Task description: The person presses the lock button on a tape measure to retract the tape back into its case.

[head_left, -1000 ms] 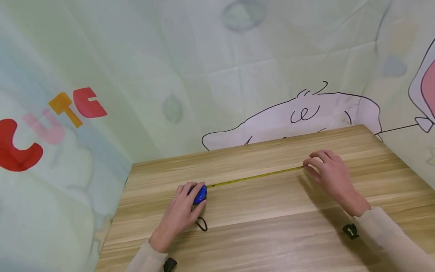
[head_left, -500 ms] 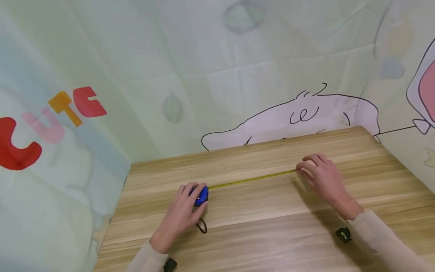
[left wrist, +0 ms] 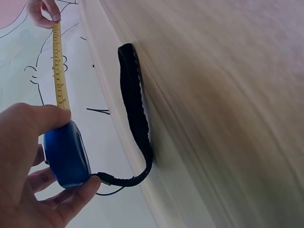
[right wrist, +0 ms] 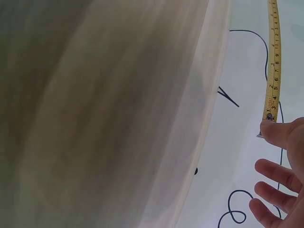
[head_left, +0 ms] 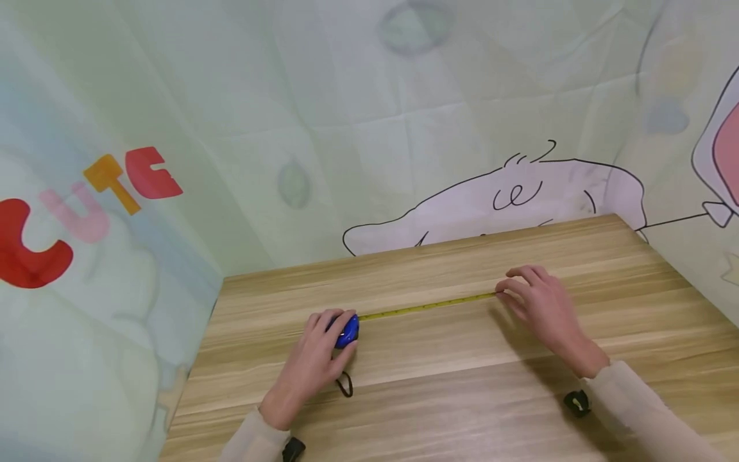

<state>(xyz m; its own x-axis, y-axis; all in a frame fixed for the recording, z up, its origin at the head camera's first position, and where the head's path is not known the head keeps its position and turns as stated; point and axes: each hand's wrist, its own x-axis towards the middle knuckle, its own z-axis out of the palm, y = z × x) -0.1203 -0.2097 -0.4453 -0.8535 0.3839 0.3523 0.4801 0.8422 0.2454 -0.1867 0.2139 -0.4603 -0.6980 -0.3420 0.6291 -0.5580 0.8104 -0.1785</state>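
My left hand (head_left: 312, 353) grips the blue case of a tape measure (head_left: 348, 331), fingers over its top and thumb along its near side. A black wrist strap (left wrist: 130, 95) trails from the case. Between the hands stretches the yellow tape blade (head_left: 427, 307), held above the table. At its far end, my right hand (head_left: 539, 311) pinches the blade tip between thumb and a finger. In the right wrist view the metal end hook (right wrist: 260, 136) peeks out beside the thumb, while the other fingers (right wrist: 270, 194) are spread apart from the blade.
The wooden table (head_left: 439, 410) has its back edge against a printed cloth wall (head_left: 254, 160) with a cartoon figure. Another cloth side with coloured letters (head_left: 110, 183) borders the left. Dark wrist devices (head_left: 577, 403) hang under both sleeves.
My right hand has moved left and slightly nearer, and the exposed blade is shorter. My left hand has shifted a little to the right with the case.
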